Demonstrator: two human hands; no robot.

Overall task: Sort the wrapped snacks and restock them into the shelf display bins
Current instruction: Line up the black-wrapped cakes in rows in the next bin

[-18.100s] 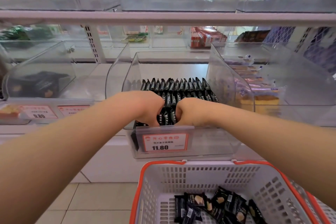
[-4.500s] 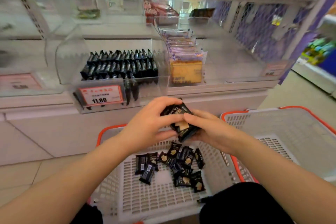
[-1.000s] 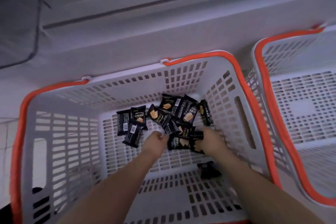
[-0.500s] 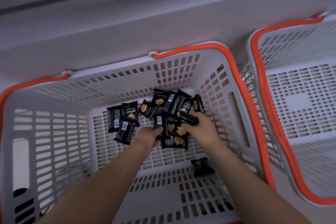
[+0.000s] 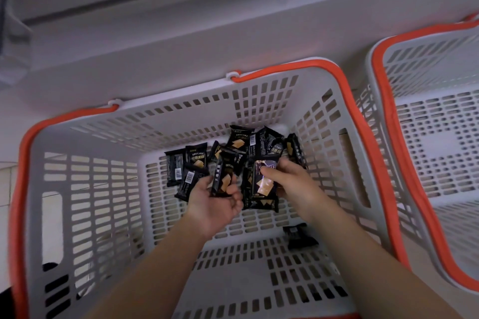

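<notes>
Fingers of left hand curl round one black snack packet; right hand pinches a small stack; both low in the basket, mid-floor; loose packets lie beyond, toward its far wall; risk: glossy wrappers slide, stack fans out, pieces drop during the lift.

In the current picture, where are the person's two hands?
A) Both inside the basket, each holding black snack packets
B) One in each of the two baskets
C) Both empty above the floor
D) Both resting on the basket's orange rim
A: the left hand and the right hand each grip black snack packets low inside the basket, above the loose pile.
</notes>
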